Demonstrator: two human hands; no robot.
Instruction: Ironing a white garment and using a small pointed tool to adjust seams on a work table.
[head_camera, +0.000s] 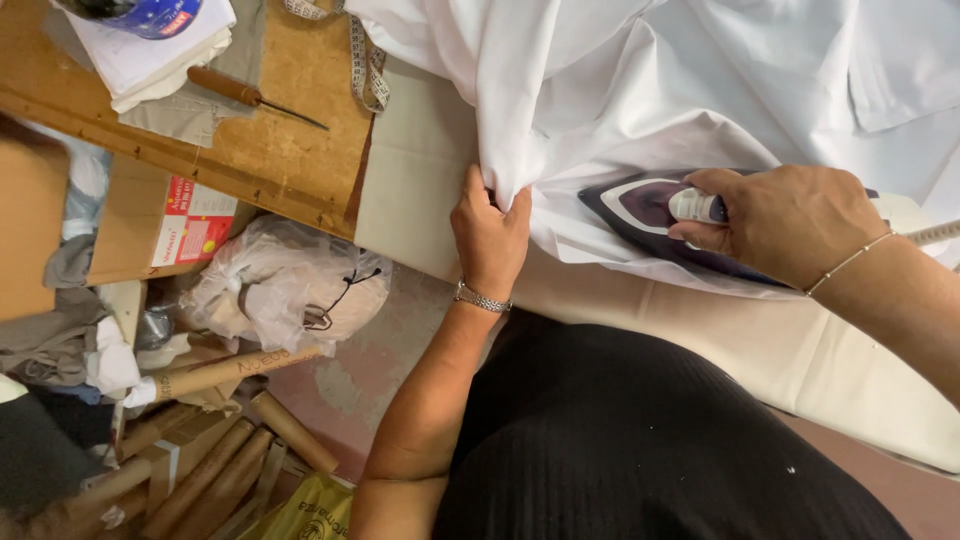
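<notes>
A white cloth (640, 80) lies spread over a cream ironing board (420, 170). My left hand (490, 235), with a metal watch at the wrist, pinches a fold of the cloth near the board's front edge. My right hand (785, 220), with a thin bracelet, grips the handle of a dark purple and white iron (640, 210) that rests flat on the cloth, its tip pointing left toward my left hand. Part of the iron is hidden under my right hand.
A wooden table (290, 130) at the upper left carries an awl (245, 95), a measuring tape (368, 70), folded papers and a blue can. Below it sit a plastic bag (285, 285), cardboard tubes (215, 455), boxes and fabric scraps on the floor.
</notes>
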